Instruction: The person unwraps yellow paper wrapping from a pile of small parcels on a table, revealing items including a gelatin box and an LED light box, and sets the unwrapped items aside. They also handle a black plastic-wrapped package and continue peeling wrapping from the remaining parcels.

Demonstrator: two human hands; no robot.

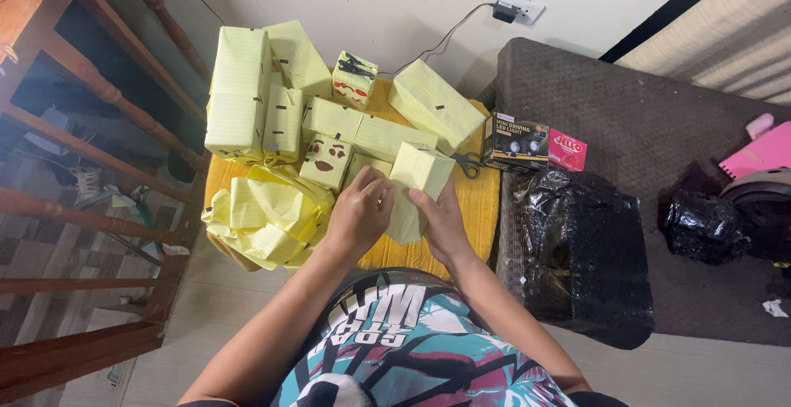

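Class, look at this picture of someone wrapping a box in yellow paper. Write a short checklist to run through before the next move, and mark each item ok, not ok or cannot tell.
1. Both hands on the box: ok. The left hand and right hand hold the wrapped box.
2. Box rests on the small table: ok.
3. Scissors in easy reach: ok, they lie just beyond the box.
4. Spare yellow paper at hand: ok, crumpled beside the left hand.
5. Paper seam under the fingers closed: cannot tell, the hands hide it.
6. Tape nearby: cannot tell, no roll shows.
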